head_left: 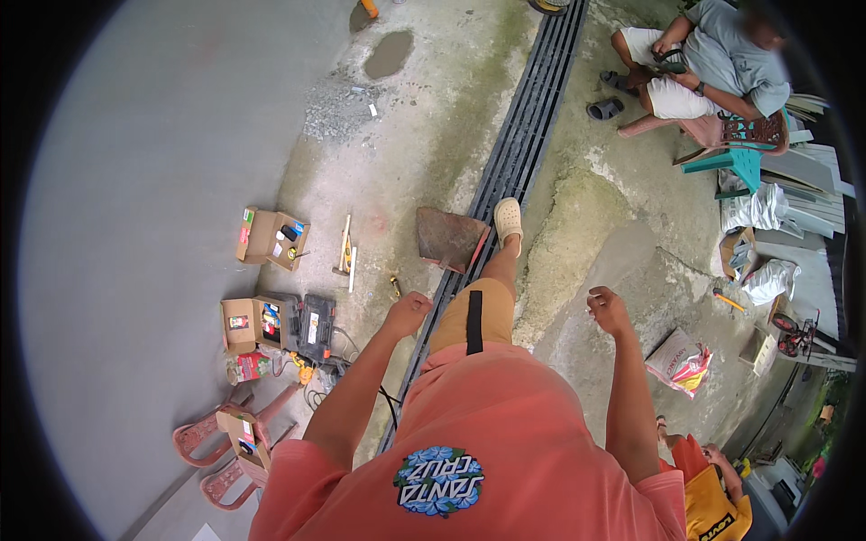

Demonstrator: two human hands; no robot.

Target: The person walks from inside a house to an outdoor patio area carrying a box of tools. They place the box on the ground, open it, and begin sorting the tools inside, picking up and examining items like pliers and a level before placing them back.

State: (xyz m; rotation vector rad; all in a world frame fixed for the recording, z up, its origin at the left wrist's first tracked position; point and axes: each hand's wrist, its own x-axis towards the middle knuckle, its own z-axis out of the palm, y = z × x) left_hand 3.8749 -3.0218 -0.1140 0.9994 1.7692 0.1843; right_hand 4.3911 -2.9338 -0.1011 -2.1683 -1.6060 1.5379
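My left hand (409, 316) hangs in the air with its fingers curled in, and nothing shows in it. Its nearest things are a small black-and-yellow hand tool (395, 287) on the concrete and a rusty, square metal scoop or shovel blade (446, 236). That blade lies partly on the black drain grating (532, 108), just left of my foot in a beige clog (508, 216). Out to the right, my right hand (611, 311) is raised above the floor, fingers loosely bent inward. No object is visible in it either.
A hammer (345, 245), open cardboard boxes (262, 236), a dark tool case (314, 329) and pink chairs (203, 437) line the grey wall at left. At right lie a printed sack (678, 362) and an orange-handled tool (727, 300). One person (722, 59) sits far right; another (717, 491) is near right.
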